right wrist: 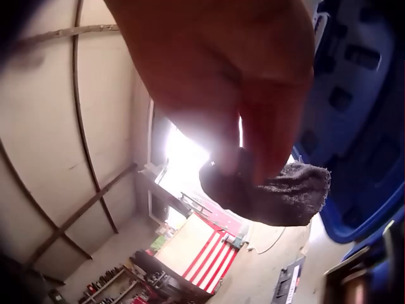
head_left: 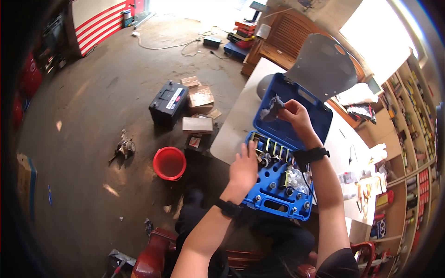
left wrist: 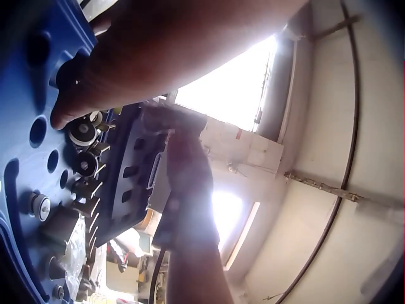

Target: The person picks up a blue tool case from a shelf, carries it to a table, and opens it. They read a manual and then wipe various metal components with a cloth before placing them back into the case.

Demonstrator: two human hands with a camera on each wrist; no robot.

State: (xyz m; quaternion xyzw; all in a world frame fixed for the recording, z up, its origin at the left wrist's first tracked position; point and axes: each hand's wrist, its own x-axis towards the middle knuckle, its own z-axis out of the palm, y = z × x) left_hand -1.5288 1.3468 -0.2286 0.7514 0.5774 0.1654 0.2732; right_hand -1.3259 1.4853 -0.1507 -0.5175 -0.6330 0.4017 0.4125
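The right hand (head_left: 296, 116) is pinching a dark cloth (head_left: 272, 109) over the blue case's (head_left: 260, 187) far lid (head_left: 321, 124); the cloth is looking light, soft and bendy; bunched edges seem best for gripping; the left hand (head_left: 244, 169) is lying over the case's left side, fingers straight.

Two hands (head_left: 244, 171) (head_left: 299, 118), two black wristbands (head_left: 228, 208) (head_left: 319, 154), one cloth (head_left: 273, 109), one blue case (head_left: 320, 119), one red bucket (head_left: 169, 177)

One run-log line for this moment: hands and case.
right hand: pinches dark cloth | left hand: fingers extended, at edge of blue case | lid: open | clear bag: inside case
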